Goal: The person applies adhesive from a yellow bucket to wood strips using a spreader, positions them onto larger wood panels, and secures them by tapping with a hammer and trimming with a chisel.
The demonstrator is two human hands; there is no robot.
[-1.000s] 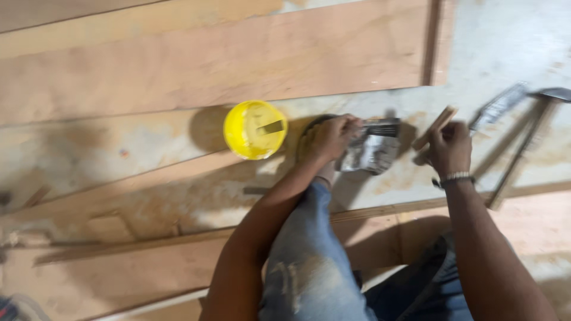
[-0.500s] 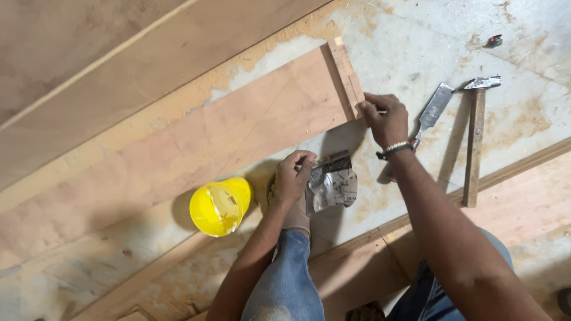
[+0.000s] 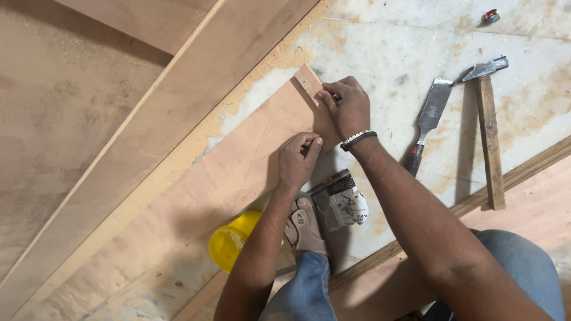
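Observation:
A narrow wooden strip [image 3: 308, 77] lies across the end of a long plywood board [image 3: 196, 196] on the pale floor. My right hand [image 3: 348, 107], with a beaded bracelet on the wrist, grips the strip near its far end. My left hand [image 3: 299, 157] is pinched at the strip's near end, fingertips together on the board's edge. Most of the strip is hidden under my hands. I cannot tell whether the left fingers also pinch something small.
My sandalled foot [image 3: 303, 223] rests on the board beside a yellow cup [image 3: 229, 246] and a crumpled packet [image 3: 344, 201]. A chisel [image 3: 431, 116] and a wooden-handled hammer [image 3: 489, 125] lie to the right. More boards [image 3: 89, 119] lie to the left and a batten [image 3: 523, 166] to the right.
My left hand has moved from the packet up to the near end of the strip. My right hand has stayed on the strip. The view has shifted closer over the board's end.

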